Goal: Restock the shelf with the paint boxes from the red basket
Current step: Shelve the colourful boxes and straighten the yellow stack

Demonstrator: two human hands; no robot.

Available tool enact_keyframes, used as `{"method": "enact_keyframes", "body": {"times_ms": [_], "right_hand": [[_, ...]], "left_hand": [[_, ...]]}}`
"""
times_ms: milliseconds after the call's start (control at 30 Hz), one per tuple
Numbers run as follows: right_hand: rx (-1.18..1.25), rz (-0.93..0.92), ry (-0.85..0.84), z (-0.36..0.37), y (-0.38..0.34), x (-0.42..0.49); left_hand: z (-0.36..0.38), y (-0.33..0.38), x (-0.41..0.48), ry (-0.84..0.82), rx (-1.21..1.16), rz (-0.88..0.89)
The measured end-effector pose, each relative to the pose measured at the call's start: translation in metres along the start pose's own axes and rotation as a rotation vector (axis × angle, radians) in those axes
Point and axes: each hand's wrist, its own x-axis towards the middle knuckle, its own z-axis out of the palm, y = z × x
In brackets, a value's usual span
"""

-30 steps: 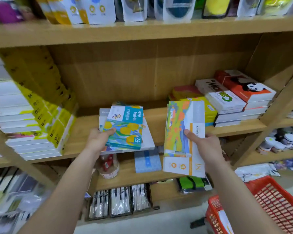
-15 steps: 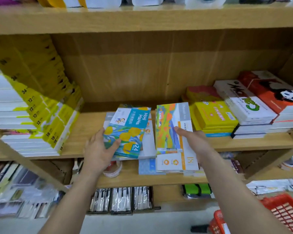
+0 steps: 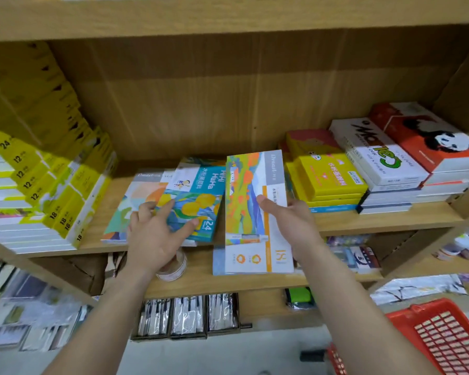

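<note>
My right hand [image 3: 290,223] holds a long white and orange paint box [image 3: 252,209] by its right edge, its far end over the wooden shelf [image 3: 385,220] and its near end sticking out past the front. My left hand [image 3: 155,234] rests with spread fingers on a teal paint box with yellow fruit [image 3: 198,198]. That box lies on a pale flat box [image 3: 136,204] in the middle of the shelf. The red basket [image 3: 441,336] shows at the bottom right.
A slanted pile of yellow and white boxes [image 3: 38,190] fills the shelf's left. Yellow boxes [image 3: 328,180], white boxes [image 3: 377,152] and a red panda box [image 3: 428,136] are stacked on the right. A tape roll [image 3: 176,266] and small packs lie on lower shelves.
Both hands moved forward toward the shelf. The long box went from held upright in the air to lying low beside the teal box. My left hand spread flat on the teal box.
</note>
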Motion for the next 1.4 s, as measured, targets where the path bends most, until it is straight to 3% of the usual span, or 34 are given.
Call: {"method": "enact_keyframes", "body": {"times_ms": [200,333,400,567,700,800,1000,1167,1400], "right_hand": [[-0.059,-0.041,0.153,-0.081,-0.009,-0.032],[-0.05,-0.044,0.181,-0.101,-0.015,-0.043],[-0.048,-0.033,0.188,-0.1,-0.016,-0.042],[-0.021,-0.011,0.123,-0.063,-0.027,-0.028],[-0.044,-0.011,0.015,-0.007,-0.038,-0.007],[-0.066,0.016,-0.066,0.032,-0.046,0.01],[-0.057,0.061,-0.091,0.073,-0.051,0.042],[-0.077,0.118,-0.112,0.101,-0.043,0.067],[-0.339,-0.03,-0.115,0.109,-0.036,0.071]], "left_hand": [[0.026,0.056,0.004,-0.126,-0.012,0.206],[0.041,0.09,0.009,-0.268,-0.007,0.35],[0.038,0.089,0.009,-0.25,-0.106,0.358],[0.006,0.025,0.003,0.069,-0.239,0.267],[-0.004,-0.038,-0.005,-0.141,0.074,0.329],[-0.005,-0.061,0.003,-0.17,0.133,0.347],[-0.019,-0.065,0.029,-0.13,-0.011,0.172],[-0.016,-0.053,-0.005,-0.028,-0.447,0.176],[0.007,-0.029,-0.009,-0.012,-0.411,0.312]]}}
